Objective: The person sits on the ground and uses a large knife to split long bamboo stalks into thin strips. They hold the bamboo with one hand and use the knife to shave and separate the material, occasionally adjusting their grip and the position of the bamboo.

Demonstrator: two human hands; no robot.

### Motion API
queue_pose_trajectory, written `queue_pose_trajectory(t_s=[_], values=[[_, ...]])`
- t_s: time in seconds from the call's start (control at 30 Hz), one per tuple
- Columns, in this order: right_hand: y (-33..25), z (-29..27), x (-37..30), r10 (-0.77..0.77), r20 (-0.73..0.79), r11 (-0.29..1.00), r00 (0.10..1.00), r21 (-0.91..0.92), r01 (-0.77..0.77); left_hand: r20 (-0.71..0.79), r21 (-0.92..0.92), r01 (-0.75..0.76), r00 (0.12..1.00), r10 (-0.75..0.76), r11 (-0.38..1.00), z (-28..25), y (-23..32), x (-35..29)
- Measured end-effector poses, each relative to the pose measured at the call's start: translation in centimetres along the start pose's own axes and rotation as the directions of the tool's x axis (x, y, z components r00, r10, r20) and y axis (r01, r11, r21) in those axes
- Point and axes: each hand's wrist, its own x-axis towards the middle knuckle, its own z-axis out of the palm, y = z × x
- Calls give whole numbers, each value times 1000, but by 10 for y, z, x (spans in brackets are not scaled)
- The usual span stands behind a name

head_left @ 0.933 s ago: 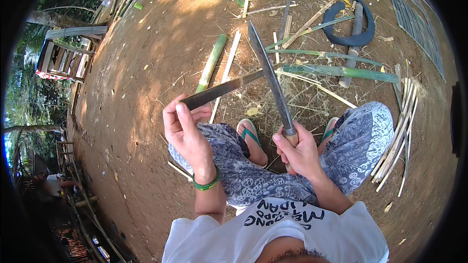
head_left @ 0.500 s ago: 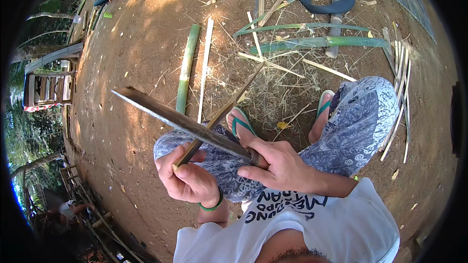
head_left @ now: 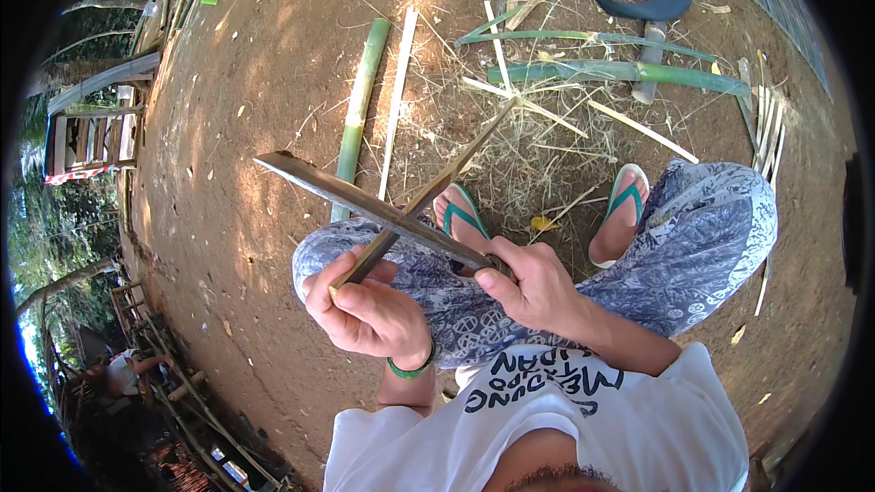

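Note:
My left hand (head_left: 372, 317) pinches the lower end of a long, narrow brown bamboo strip (head_left: 468, 153) between thumb and fingers. The strip slants away to the upper right, toward the litter on the ground. In my right hand (head_left: 536, 290) is the handle of a machete (head_left: 319, 184), its fingers wrapped round it. The dark, broad blade points to the upper left and lies across the strip, just beyond my left fingers. Most of the handle is hidden by my right hand. Both tools are held above my lap.
A green bamboo pole (head_left: 361, 109) and a pale split strip (head_left: 397, 100) lie on the dirt ahead. Farther right are a green bamboo length (head_left: 684, 76), a black rubber ring (head_left: 629, 7) and several pale strips (head_left: 770, 132). Another person (head_left: 128, 374) is at the far left.
The machete has slid right and slightly away along its own line, with my right hand. My left hand still grips the strip. The whole view has shifted a little.

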Motion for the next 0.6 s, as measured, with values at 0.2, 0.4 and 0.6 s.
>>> queue_pose_trajectory(t_s=[0.2, 0.4, 0.6], values=[[-4, 12, 5, -116, -75, 988, 990, -110, 108, -29, 84, -120, 992, 123, 989, -2, -14, 4], [-9, 0, 8, 99, -102, 995, 990, -15, -101, 32, -30, -136, 990, 137, 990, 5, -6, -6], [13, -4, 12, 188, -96, 979, 977, -64, -195, 86, 12, -134, 987, 132, 991, 3, -5, -7]])
